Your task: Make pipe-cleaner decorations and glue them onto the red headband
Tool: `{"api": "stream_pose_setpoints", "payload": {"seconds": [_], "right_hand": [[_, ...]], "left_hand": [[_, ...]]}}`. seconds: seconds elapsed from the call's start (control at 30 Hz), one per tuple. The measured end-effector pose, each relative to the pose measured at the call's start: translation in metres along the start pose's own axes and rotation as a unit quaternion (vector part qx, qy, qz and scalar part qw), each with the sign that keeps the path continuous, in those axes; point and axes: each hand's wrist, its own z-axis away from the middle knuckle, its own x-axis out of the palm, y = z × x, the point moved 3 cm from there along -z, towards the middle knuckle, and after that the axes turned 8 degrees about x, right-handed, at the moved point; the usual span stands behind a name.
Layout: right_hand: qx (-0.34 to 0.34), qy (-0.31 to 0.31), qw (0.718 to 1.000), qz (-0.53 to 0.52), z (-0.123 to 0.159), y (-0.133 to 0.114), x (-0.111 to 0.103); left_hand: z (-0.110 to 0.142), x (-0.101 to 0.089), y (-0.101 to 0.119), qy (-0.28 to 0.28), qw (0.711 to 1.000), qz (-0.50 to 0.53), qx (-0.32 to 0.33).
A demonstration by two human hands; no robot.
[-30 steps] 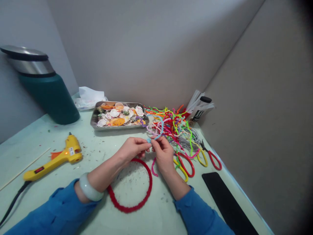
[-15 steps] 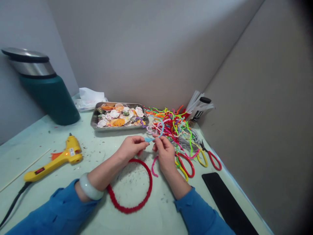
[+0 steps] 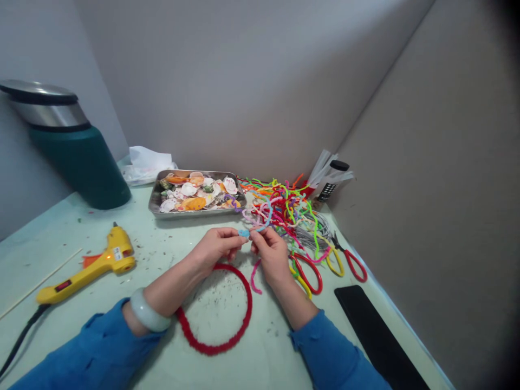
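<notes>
Between my two hands is a light blue pipe cleaner [image 3: 244,233], coiled at one end. My left hand [image 3: 221,245] pinches the coiled end between thumb and fingers. Close beside it, my right hand [image 3: 271,252] grips the same strand, whose free length curves up toward the pile behind. Below the hands a red fuzzy ring [image 3: 248,309] lies flat on the table, partly covered by my left forearm. A short pink pipe cleaner [image 3: 254,279] rests just left of my right wrist.
A yellow glue gun [image 3: 97,265] lies at left near a green flask [image 3: 81,157]. Behind are a metal tray [image 3: 195,215] of shells and a tangle of coloured pipe cleaners [image 3: 284,208]. Red-handled scissors [image 3: 353,262] and a black strip [image 3: 374,330] lie at right.
The blue coil now looks rounder and more compact at my left fingertips. My right hand has shifted slightly left, its fingers closer to the coil. The view has moved a little.
</notes>
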Motion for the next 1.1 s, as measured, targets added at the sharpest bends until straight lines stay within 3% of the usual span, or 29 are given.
{"api": "stream_pose_setpoints", "payload": {"seconds": [0.07, 0.13, 0.27, 0.37, 0.43, 0.57, 0.83, 1.1], "right_hand": [[-0.044, 0.044, 0.996, 0.066, 0.003, -0.005, -0.004], [-0.138, 0.097, 0.973, 0.16, 0.007, -0.016, -0.008], [-0.312, 0.094, 0.874, 0.361, 0.014, -0.031, -0.008], [-0.34, 0.077, 0.81, 0.471, 0.013, -0.031, -0.007], [-0.342, 0.068, 0.791, 0.502, 0.012, -0.029, -0.006], [-0.341, 0.054, 0.786, 0.512, 0.011, -0.025, -0.005], [-0.343, 0.067, 0.819, 0.456, 0.016, -0.023, -0.001], [-0.323, 0.086, 0.84, 0.427, 0.016, -0.026, -0.003]], "left_hand": [[-0.001, -0.003, 0.0, 0.023, 0.999, -0.027, 0.01], [-0.003, -0.006, 0.001, 0.04, 0.997, -0.069, 0.014], [-0.005, -0.008, 0.002, 0.041, 0.99, -0.134, 0.031], [-0.006, -0.007, 0.002, 0.041, 0.988, -0.145, 0.04], [-0.006, -0.007, 0.002, 0.045, 0.987, -0.146, 0.045], [-0.004, -0.007, 0.003, 0.043, 0.987, -0.144, 0.052], [-0.001, -0.001, 0.0, -0.017, 0.999, -0.041, 0.009], [-0.001, -0.001, 0.0, 0.004, 1.0, -0.028, 0.01]]}}
